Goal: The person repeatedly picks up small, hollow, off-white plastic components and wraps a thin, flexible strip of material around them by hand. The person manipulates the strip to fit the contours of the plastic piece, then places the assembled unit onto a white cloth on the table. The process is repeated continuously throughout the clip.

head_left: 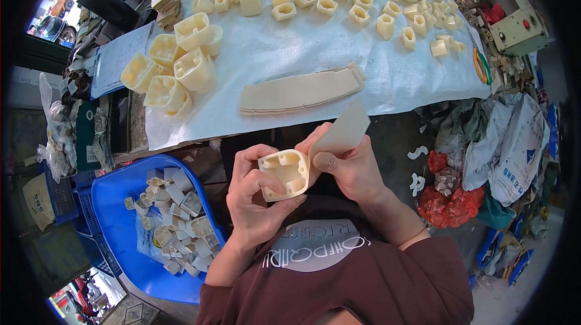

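My left hand point(253, 195) is closed round a cream, box-shaped hollow plastic part point(295, 170), its open side with inner posts facing up. A fingertip reaches inside the cavity. In my right hand point(357, 170) is a pale beige flexible strip point(343, 129), pinched between thumb and fingers. One end of the strip lies against the right wall of the plastic part; the rest stands up and away from it. Just beyond my hands, a stack of similar beige strips point(302, 91) rests on the white-covered table point(224, 122).
Larger cream parts point(193, 71) cluster at the table's left; many smaller ones point(327, 7) spread across its far side. A blue tub point(109, 204) of pale pieces stands at lower left. Plastic bags point(514, 149) hang at right, near scissors point(482, 66) and a control box point(517, 31).
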Demonstrator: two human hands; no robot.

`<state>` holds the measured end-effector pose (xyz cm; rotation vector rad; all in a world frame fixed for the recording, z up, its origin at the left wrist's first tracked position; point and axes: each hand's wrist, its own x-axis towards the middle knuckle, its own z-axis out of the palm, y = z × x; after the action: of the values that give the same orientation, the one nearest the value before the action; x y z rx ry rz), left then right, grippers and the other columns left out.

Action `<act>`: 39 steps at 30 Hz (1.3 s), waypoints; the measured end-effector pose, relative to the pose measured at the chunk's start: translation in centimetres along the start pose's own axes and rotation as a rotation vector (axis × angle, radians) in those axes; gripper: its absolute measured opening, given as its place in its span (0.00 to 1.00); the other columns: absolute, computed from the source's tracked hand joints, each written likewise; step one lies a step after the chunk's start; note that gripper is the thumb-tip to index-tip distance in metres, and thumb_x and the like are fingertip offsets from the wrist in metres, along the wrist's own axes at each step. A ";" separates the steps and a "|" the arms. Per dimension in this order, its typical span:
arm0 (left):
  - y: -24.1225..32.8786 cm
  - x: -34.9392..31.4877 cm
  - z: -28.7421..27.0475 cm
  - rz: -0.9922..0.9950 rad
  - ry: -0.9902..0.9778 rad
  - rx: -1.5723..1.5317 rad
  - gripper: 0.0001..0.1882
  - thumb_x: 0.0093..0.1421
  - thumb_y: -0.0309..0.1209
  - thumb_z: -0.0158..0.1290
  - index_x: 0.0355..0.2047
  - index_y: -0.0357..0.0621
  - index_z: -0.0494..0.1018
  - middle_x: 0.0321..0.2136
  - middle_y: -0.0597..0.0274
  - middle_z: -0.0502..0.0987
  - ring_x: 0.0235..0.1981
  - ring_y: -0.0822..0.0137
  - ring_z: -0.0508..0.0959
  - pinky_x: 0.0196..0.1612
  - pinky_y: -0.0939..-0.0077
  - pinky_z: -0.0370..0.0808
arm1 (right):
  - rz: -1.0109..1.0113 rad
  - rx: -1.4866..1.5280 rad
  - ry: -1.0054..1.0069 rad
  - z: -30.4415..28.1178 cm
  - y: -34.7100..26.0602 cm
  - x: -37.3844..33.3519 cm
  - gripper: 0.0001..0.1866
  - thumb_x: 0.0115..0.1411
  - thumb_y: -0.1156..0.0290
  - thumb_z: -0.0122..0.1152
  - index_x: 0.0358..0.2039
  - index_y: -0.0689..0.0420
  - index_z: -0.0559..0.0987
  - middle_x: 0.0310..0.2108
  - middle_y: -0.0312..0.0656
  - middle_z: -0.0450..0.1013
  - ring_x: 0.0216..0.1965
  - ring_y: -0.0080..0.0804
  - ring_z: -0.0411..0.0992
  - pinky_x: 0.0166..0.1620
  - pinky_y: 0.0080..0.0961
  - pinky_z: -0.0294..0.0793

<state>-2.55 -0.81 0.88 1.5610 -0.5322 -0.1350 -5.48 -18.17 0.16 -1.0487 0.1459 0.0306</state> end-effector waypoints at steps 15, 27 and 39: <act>0.7 0.1 0.7 -0.041 -0.014 0.096 0.37 0.40 0.22 0.62 0.51 0.42 0.58 0.58 0.45 0.53 0.56 0.56 0.60 0.55 0.65 0.62 | -0.001 -0.091 0.053 0.0 0.7 0.0 0.17 0.47 0.64 0.70 0.31 0.63 0.76 0.29 0.38 0.72 0.30 0.22 0.70 0.32 0.17 0.69; -0.3 0.0 -0.4 -0.029 -0.138 -0.222 0.26 0.35 0.23 0.65 0.37 0.42 0.68 0.45 0.53 0.63 0.45 0.64 0.67 0.45 0.71 0.68 | -0.016 -0.095 -0.052 0.2 -1.0 -0.3 0.15 0.52 0.63 0.65 0.30 0.60 0.72 0.31 0.38 0.69 0.30 0.19 0.66 0.34 0.18 0.67; -0.8 -0.2 -0.4 0.059 -0.244 -0.236 0.21 0.36 0.24 0.64 0.34 0.44 0.72 0.50 0.45 0.62 0.49 0.55 0.67 0.49 0.66 0.66 | -0.066 -0.005 -0.081 -1.0 1.0 -0.4 0.11 0.53 0.70 0.64 0.28 0.59 0.70 0.30 0.37 0.70 0.31 0.17 0.68 0.32 0.15 0.69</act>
<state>-2.36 -0.43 0.07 1.3048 -0.7265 -0.3342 -6.08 -18.50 -1.13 -1.0549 0.0377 0.0133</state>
